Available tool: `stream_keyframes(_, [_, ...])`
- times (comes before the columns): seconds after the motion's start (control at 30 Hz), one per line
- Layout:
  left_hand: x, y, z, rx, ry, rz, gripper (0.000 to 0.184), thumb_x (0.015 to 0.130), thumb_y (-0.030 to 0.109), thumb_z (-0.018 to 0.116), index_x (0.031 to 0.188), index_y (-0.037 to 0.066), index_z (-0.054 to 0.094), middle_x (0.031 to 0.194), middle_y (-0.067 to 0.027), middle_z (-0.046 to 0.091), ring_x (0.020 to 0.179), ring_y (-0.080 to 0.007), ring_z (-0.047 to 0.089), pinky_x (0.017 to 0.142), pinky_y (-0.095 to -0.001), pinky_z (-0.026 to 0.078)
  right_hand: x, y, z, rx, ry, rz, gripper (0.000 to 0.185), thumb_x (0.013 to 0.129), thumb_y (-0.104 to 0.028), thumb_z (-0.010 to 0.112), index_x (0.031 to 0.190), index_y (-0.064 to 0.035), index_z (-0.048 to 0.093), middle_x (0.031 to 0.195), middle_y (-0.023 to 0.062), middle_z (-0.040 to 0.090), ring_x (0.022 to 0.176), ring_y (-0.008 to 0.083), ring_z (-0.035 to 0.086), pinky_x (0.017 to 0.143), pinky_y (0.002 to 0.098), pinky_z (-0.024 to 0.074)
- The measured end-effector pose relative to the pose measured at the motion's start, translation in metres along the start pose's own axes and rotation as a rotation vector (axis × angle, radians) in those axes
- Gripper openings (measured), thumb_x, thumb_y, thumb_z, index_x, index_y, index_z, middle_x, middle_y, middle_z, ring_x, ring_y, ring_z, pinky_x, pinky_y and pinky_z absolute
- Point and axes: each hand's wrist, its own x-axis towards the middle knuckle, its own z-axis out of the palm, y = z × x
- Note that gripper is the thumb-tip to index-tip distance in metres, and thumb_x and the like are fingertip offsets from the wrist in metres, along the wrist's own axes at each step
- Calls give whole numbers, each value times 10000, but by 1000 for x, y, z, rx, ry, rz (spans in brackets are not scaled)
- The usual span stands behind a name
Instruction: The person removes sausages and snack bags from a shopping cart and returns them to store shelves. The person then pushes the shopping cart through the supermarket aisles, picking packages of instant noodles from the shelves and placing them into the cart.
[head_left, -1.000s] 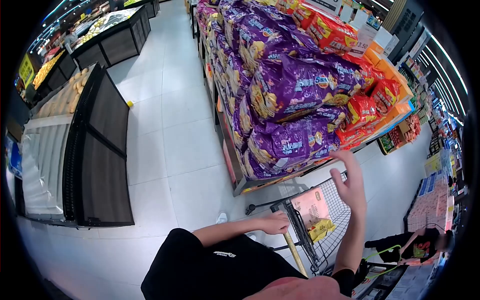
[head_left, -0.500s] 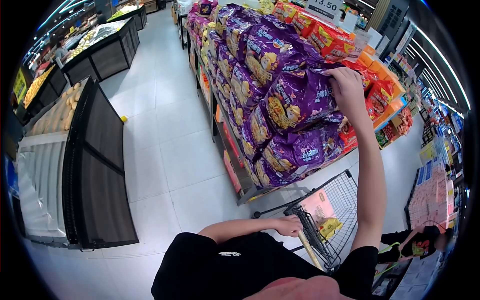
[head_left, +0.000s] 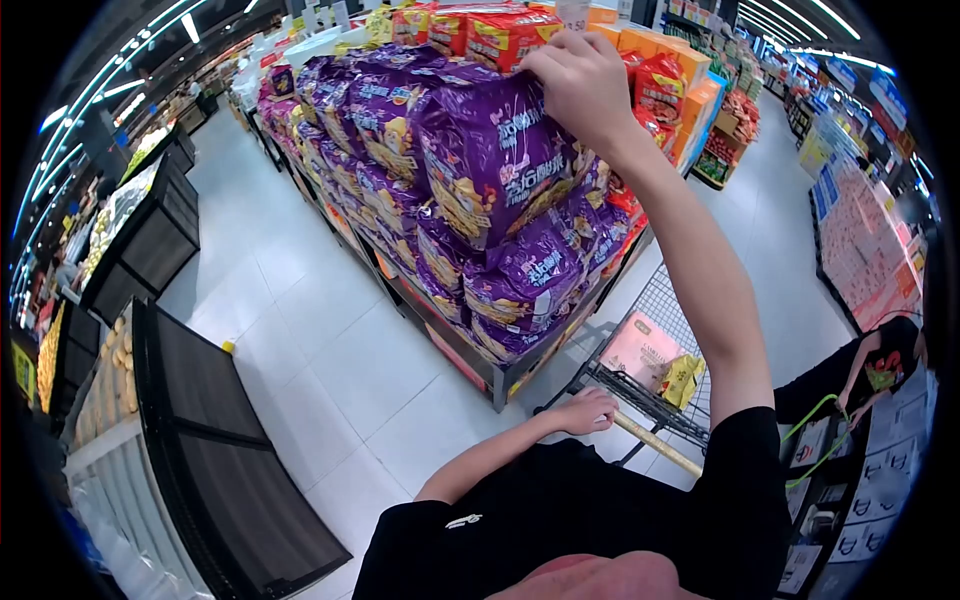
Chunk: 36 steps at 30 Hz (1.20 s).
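My right hand (head_left: 584, 88) pinches the top edge of a purple multipack of instant noodles (head_left: 485, 165). That pack stands upright, front face towards me, against a stack of matching purple packs (head_left: 530, 285). Lower down, my left hand (head_left: 585, 411) is closed round the left end of the shopping cart's handle (head_left: 658, 445). Inside the cart (head_left: 660, 290) lie a pink box (head_left: 640, 345) and a yellow packet (head_left: 682, 380).
Red noodle packs (head_left: 500, 38) and orange boxes (head_left: 668, 50) sit behind the purple stack. Dark produce stands (head_left: 215, 450) line the aisle at left. At right, a person (head_left: 860, 370) holds a green handle near stacked boxes (head_left: 890, 480).
My view has turned, so the stack now appears further left. The gripped pack has been pulled more upright by its top edge. My left hand stays on the cart handle.
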Motion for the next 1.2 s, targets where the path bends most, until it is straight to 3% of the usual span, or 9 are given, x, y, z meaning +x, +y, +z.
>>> stream_keyframes(0.23, [0,4,-1,26,19,-25,120,879,226,600,916,112,608,1170,-63,597,1161,-255,508,1047,-394,310,24,27,-116,10,-53,154,95,669,-17,595,740,-78,607,794,80,677,797,246,654,674,374,427])
stream_keyframes(0.3, [4,7,-3,-118,51,-153,186,865,216,620,1019,112,608,1152,-69,603,1123,-274,532,1058,-396,302,15,30,-144,61,-132,188,87,691,-44,601,649,-46,525,640,121,557,644,320,584,599,424,446])
stream_keyframes(0.37, [15,27,-16,-146,16,-208,349,874,226,633,1192,90,584,1184,-83,620,1150,-266,552,1060,-414,332,-11,23,-171,-71,-249,178,135,715,-45,660,832,-108,677,756,58,660,754,247,635,663,370,485])
stream_keyframes(0.43, [26,61,-32,-1051,282,-218,395,905,238,621,1264,78,573,1223,-84,604,1183,-223,534,1067,-415,344,-38,8,-196,-34,-439,294,87,657,-67,621,738,-98,635,671,34,615,730,227,624,638,373,480])
stream_keyframes(0.57, [23,64,-41,-711,-67,-239,472,906,176,646,1343,48,520,1282,-98,569,1249,-208,493,1070,-383,368,-99,-36,-244,50,-738,495,41,689,-33,617,713,-64,606,645,88,571,648,287,580,573,410,446])
stream_keyframes(0.67, [16,62,-15,-1521,82,-358,580,850,102,725,1367,15,477,1330,-99,546,1246,-217,495,1099,-349,355,-154,-57,-267,81,-808,611,52,698,-15,609,729,-56,616,659,95,577,656,294,585,574,408,446])
stream_keyframes(0.87, [6,60,-8,-1604,111,-404,600,846,114,722,1380,23,465,1345,-83,532,1266,-210,469,1119,-364,321,-221,-85,-325,92,-832,971,31,769,6,604,796,12,591,727,134,584,657,305,572,593,374,439])
stream_keyframes(1.03, [0,58,0,-1642,-82,-389,655,886,200,700,1424,10,379,1402,-89,478,1328,-232,410,1156,-410,267,-204,-87,-360,473,-1022,1409,181,784,-93,682,854,37,579,735,167,591,647,255,598,613,341,463])
stream_keyframes(1.2, [3,71,-4,-1541,-218,-312,714,910,353,688,1449,6,374,1443,-97,455,1356,-232,384,1147,-399,265,-196,-79,-373,663,-1332,1418,529,923,-458,599,914,70,605,688,162,628,588,242,601,588,340,467])
